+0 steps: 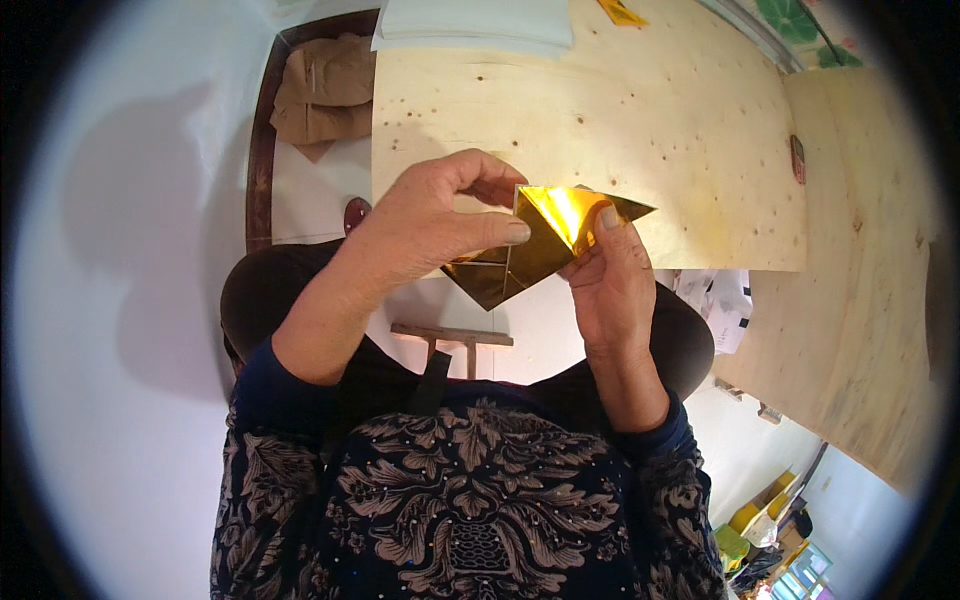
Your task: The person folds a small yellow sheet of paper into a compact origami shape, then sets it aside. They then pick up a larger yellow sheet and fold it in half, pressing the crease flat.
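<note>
A folded sheet of shiny gold foil paper [535,235] is held between my two hands, above the near edge of the wooden table. Its folds make triangular flaps, with one point aimed down toward my lap and another out to the right. My left hand [430,220] grips its left side, thumb on the front face and fingers curled behind the upper left edge. On the right side, my right hand [615,275] pinches it with the thumb on top. The fingers behind the paper are mostly hidden.
The pale plywood table [600,120] spreads out ahead of me. A stack of white paper [475,22] lies at its far left, and another gold folded piece [622,12] at the far edge. Brown crumpled paper [325,90] sits left of the table. A wooden bar [452,335] shows below, between my knees.
</note>
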Tool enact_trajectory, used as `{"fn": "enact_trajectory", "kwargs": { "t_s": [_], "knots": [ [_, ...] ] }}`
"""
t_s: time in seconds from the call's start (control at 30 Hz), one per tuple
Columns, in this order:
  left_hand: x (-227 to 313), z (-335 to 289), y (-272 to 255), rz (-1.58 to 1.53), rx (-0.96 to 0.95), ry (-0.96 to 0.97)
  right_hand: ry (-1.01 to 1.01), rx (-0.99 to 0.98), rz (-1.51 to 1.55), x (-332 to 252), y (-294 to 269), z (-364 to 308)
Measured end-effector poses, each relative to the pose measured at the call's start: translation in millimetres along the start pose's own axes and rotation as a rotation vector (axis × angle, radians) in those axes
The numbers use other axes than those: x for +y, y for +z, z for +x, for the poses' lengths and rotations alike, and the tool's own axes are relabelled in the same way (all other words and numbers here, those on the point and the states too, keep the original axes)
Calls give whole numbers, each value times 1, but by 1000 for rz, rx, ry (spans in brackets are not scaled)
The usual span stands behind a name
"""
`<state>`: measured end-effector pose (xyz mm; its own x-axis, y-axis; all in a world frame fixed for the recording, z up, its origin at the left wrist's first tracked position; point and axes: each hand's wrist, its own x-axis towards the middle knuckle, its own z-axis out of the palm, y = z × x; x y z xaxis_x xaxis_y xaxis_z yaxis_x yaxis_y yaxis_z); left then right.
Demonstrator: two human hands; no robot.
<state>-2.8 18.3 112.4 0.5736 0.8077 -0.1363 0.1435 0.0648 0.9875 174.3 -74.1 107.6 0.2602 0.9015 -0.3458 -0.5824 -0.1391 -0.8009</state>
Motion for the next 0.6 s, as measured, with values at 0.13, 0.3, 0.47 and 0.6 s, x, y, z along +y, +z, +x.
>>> {"fn": "enact_trajectory", "kwargs": {
  "t_s": [0.13, 0.3, 0.47, 0.6],
  "knots": [
    [3, 1, 2, -250, -21, -146, -7, -7, -3, -2, 5, -2],
    [6, -2, -1, -263, -2, -117, -15, -9, 6, 0, 10, -4],
    [4, 0, -2, -187, 47, -184, -15, 4, 6, 1, 12, -4],
    [2, 1, -3, -213, 49, -183, -57, -15, 0, 2, 12, -6]
  ]
}}
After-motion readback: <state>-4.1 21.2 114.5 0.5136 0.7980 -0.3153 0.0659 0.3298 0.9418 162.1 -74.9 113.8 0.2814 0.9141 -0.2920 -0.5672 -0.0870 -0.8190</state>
